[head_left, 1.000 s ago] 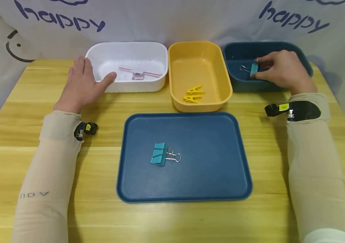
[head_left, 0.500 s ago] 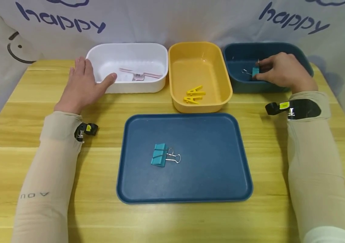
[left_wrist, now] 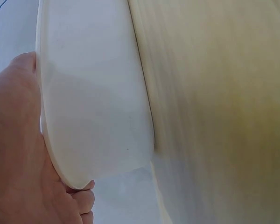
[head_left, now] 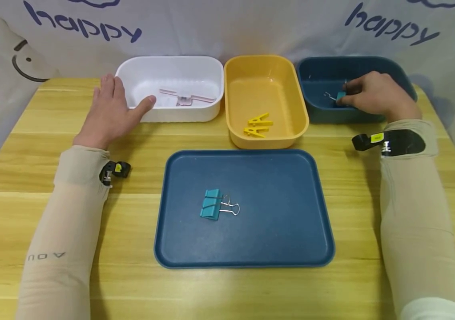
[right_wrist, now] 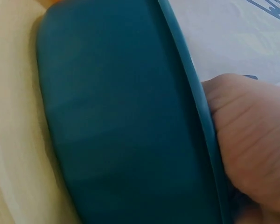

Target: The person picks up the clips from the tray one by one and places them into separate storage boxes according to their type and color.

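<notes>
In the head view my right hand (head_left: 379,95) reaches into the dark teal bin (head_left: 343,116) at the back right. Between thumb and fingers it pinches a teal binder clip (head_left: 340,96), partly hidden by the hand, with a wire handle pointing left. The right wrist view shows the hand (right_wrist: 252,135) over the bin's rim. My left hand (head_left: 109,111) rests against the left corner of the white bin (head_left: 179,115), thumb over the front rim. Its fingertips show past the bin's end in the left wrist view. Another teal binder clip (head_left: 211,205) lies on the blue tray (head_left: 283,218).
A yellow bin (head_left: 263,143) stands between the other two, holding two yellow clothespins (head_left: 260,121). Inside the white bin lies a pale pink clip (head_left: 185,101) with long arms. Behind the wooden table (head_left: 243,293) hangs a white cloth (head_left: 219,26) with lettering.
My right hand has lowered the binder clip slightly farther into the dark teal bin. The left hand stays on the white bin. The tray and its clip have not moved.
</notes>
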Tool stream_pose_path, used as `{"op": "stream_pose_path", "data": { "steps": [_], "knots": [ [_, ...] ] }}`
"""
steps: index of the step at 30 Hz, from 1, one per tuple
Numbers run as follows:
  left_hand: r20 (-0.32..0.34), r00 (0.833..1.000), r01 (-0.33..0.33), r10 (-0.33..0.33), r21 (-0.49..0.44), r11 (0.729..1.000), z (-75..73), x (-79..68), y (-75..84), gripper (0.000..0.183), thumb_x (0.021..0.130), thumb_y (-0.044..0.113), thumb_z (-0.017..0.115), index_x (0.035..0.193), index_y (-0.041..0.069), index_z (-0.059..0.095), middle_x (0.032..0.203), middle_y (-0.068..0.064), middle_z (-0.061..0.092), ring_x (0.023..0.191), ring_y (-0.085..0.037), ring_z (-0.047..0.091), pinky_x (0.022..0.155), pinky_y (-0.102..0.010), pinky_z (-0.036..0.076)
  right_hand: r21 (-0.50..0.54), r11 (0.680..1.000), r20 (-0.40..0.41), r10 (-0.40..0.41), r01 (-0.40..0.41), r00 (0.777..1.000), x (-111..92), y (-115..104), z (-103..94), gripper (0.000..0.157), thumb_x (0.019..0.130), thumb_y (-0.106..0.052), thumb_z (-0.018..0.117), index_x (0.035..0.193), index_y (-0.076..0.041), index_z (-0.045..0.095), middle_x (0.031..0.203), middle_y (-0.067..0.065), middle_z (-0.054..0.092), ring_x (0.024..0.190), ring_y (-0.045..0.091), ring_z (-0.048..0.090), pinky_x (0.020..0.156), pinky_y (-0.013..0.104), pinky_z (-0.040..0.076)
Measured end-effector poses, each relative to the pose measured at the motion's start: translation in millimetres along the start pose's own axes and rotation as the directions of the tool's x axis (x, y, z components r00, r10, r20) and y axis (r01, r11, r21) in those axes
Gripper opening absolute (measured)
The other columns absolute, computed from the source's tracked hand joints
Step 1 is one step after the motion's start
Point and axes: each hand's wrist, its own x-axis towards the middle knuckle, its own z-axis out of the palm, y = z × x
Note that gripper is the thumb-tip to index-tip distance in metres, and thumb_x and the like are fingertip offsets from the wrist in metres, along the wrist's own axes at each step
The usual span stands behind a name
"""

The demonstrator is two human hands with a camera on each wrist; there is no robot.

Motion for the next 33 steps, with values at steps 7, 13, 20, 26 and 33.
{"op": "stream_pose_path", "data": {
  "steps": [7, 13, 20, 26, 33],
  "knots": [
    [0.008, 1.000, 0.008, -0.008, 0.000, 1.000, -1.0, 0.1, 0.2, 0.114, 0.097, 0.078, 0.027, 0.160, -0.008, -0.015, 0.172, -0.026, -0.018, 0.162, -0.043, -0.011, 0.135, -0.055, -0.009, -0.011, 0.999, 0.059, -0.050, 0.051, 0.997, 1.9, 1.9, -5.0, 0.066, 0.104, -0.040, 0.056, 0.156, -0.001, 0.043, 0.160, 0.031, 0.040, 0.138, 0.056, 0.045, 0.109, 0.073, 0.039],
    [0.017, 1.000, 0.018, -0.018, 0.001, 1.000, -0.8, 0.9, -0.5, 0.113, 0.097, 0.078, 0.027, 0.159, -0.007, -0.016, 0.171, -0.025, -0.020, 0.162, -0.041, -0.016, 0.135, -0.055, -0.009, 0.012, 1.000, 0.057, -0.024, 0.023, 0.998, 2.7, 2.2, -3.4, 0.064, 0.104, -0.036, 0.056, 0.157, -0.003, 0.042, 0.160, 0.031, 0.040, 0.139, 0.055, 0.044, 0.112, 0.073, 0.037],
    [0.021, 0.999, 0.027, -0.027, -0.005, 1.000, -0.2, 2.0, -1.3, 0.113, 0.097, 0.077, 0.027, 0.159, -0.007, -0.017, 0.171, -0.025, -0.021, 0.162, -0.041, -0.017, 0.135, -0.054, -0.010, 0.030, 0.999, 0.027, 0.011, -0.012, 1.000, 2.7, 0.5, -0.3, 0.061, 0.105, -0.033, 0.056, 0.155, -0.002, 0.044, 0.160, 0.030, 0.041, 0.140, 0.055, 0.043, 0.115, 0.073, 0.036],
    [0.015, 0.999, 0.029, -0.029, -0.012, 1.000, -2.0, 1.1, -1.3, 0.113, 0.098, 0.077, 0.028, 0.160, -0.006, -0.015, 0.171, -0.025, -0.020, 0.162, -0.043, -0.014, 0.135, -0.053, -0.009, 0.033, 0.999, -0.014, 0.022, -0.021, 1.000, 0.8, -1.9, -1.3, 0.063, 0.104, -0.039, 0.057, 0.154, -0.002, 0.047, 0.157, 0.030, 0.046, 0.139, 0.054, 0.045, 0.115, 0.072, 0.036],
    [0.031, 0.999, 0.034, -0.034, -0.008, 0.999, -1.7, 0.3, 0.6, 0.113, 0.097, 0.078, 0.027, 0.159, -0.006, -0.017, 0.170, -0.024, -0.023, 0.161, -0.041, -0.018, 0.134, -0.054, -0.010, 0.047, 0.999, -0.050, 0.017, -0.015, 0.999, -2.7, -0.6, -0.4, 0.065, 0.103, -0.045, 0.057, 0.152, -0.004, 0.050, 0.155, 0.029, 0.049, 0.140, 0.054, 0.044, 0.115, 0.073, 0.036]
  ]
}}
